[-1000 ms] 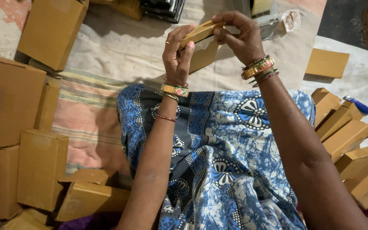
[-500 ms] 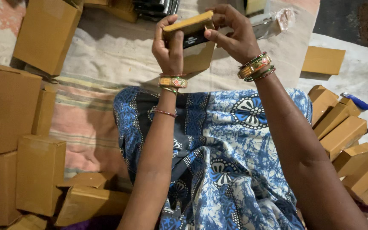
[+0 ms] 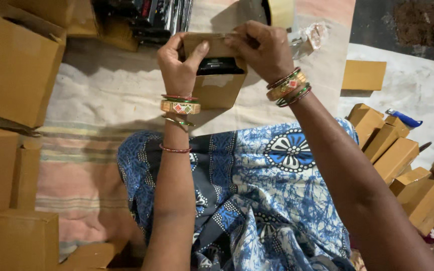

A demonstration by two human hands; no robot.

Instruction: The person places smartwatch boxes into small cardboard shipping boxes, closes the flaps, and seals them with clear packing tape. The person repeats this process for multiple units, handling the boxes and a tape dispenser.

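Observation:
Both hands hold a small brown cardboard box [image 3: 220, 89] in front of me, above my blue patterned lap. My left hand [image 3: 178, 65] grips its left side, thumb pressed on the upper flap. My right hand [image 3: 262, 50] pinches the top flap from the right. A dark item [image 3: 216, 65] shows inside the box's open top. Bangles ring both wrists.
Assembled brown boxes [image 3: 18, 70] stand at the left, more small boxes [image 3: 395, 155] pile at the right. A flat cardboard piece [image 3: 363, 75] lies on the white cloth. Dark packaged items [image 3: 164, 17] and a tape roll [image 3: 280, 11] sit ahead. A striped mat [image 3: 76, 165] covers the floor.
The hands have turned the box upright and lifted it slightly; the top flap is now being folded over the dark item inside.

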